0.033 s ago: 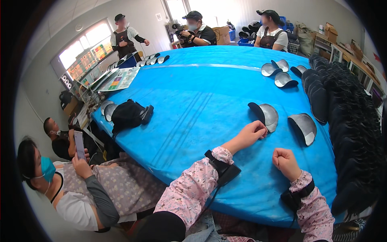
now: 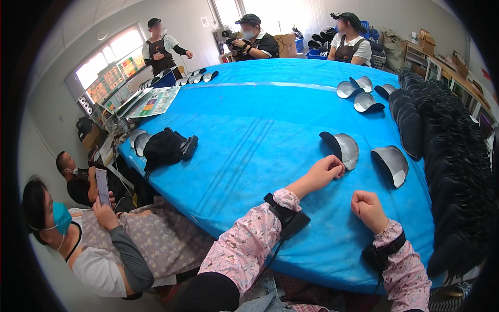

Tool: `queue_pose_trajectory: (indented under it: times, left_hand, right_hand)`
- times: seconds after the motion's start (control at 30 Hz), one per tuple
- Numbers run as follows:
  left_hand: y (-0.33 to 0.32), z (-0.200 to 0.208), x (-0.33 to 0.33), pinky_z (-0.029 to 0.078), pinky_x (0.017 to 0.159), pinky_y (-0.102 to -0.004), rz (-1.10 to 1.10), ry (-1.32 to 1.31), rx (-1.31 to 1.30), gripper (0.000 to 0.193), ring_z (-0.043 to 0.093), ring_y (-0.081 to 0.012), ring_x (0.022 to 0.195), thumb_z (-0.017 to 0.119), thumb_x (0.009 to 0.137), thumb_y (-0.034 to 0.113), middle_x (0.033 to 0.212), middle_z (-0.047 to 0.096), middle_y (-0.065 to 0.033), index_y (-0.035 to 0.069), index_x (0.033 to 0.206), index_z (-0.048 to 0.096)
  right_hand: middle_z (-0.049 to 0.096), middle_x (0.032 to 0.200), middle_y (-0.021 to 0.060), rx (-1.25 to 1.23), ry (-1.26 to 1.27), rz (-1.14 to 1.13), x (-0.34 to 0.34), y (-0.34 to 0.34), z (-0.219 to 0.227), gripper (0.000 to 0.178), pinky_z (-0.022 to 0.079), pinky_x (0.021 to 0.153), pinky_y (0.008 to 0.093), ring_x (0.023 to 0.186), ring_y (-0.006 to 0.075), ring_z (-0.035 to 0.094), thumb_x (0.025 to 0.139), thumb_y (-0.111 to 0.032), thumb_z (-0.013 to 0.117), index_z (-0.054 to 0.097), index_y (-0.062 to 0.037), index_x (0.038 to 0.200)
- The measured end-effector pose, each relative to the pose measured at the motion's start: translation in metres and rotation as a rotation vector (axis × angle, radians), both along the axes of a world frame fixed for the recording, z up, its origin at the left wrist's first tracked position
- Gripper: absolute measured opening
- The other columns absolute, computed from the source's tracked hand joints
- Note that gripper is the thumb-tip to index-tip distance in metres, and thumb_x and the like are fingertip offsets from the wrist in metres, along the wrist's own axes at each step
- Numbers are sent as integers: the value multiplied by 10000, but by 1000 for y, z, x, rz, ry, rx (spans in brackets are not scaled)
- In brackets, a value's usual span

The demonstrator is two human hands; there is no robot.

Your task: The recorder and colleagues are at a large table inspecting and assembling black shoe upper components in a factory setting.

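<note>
Across the blue table (image 2: 280,130), I see left hand (image 2: 325,172) and right hand (image 2: 370,209) curled closed, two curved pieces (image 2: 391,162) loose outside the black row (image 2: 451,156).

It's a workshop here, curved pieces (image 2: 350,151) dotting the blue worktop (image 2: 291,114), black stacks (image 2: 452,177) lining the right, aproned people (image 2: 160,52) far off.

Curved black-silver visor (image 2: 349,149) near a similar second visor (image 2: 390,162), both on blue sheeting (image 2: 234,119).

Blue-covered table (image 2: 223,135) bears curved silver-faced pieces (image 2: 387,162), black cloth bundle (image 2: 163,150), long dark stack (image 2: 455,171)
</note>
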State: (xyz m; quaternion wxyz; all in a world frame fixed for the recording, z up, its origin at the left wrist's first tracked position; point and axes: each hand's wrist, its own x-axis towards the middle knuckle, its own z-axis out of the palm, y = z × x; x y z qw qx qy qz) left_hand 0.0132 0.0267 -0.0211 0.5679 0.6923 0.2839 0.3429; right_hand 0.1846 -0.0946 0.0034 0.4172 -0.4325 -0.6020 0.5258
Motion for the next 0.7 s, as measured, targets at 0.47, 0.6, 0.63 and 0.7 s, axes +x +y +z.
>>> queue_pose_trajectory:
  times: [0.47, 0.6, 0.63, 0.7]
  left_hand:
    - [2, -2, -1, 468, 761, -264, -19, -15, -11, 159, 556, -139, 869, 484, 899, 138, 932, 568, -79, -6, 967, 499]
    - [2, 0, 4, 469, 759, -266, -21, -4, -3, 160, 557, -139, 866, 483, 900, 138, 933, 568, -80, -7, 966, 497]
    - [2, 0, 6, 469, 757, -266, -18, -3, -1, 157, 558, -139, 864, 482, 900, 136, 931, 568, -80, -5, 966, 498]
    - [1, 0, 7, 470, 755, -266, -17, -1, 1, 155, 558, -139, 862, 482, 900, 135, 928, 568, -80, -4, 966, 499]
  right_hand:
    - [433, 524, -14, 36, -20, 3, 0, 1, -2, 179, 257, 430, 203, 478, 49, 347, 684, 55, 341, 449, -37, 574]
    - [437, 523, -11, 27, -25, -6, 4, 1, -2, 180, 260, 428, 202, 476, 49, 352, 682, 55, 340, 450, -37, 573]
    - [439, 523, -11, 31, -26, -7, 6, 0, 0, 180, 261, 428, 202, 476, 49, 354, 681, 56, 340, 450, -37, 572]
    - [440, 522, -11, 35, -27, -9, 6, 0, 0, 181, 262, 427, 202, 476, 49, 355, 680, 57, 339, 450, -37, 572]
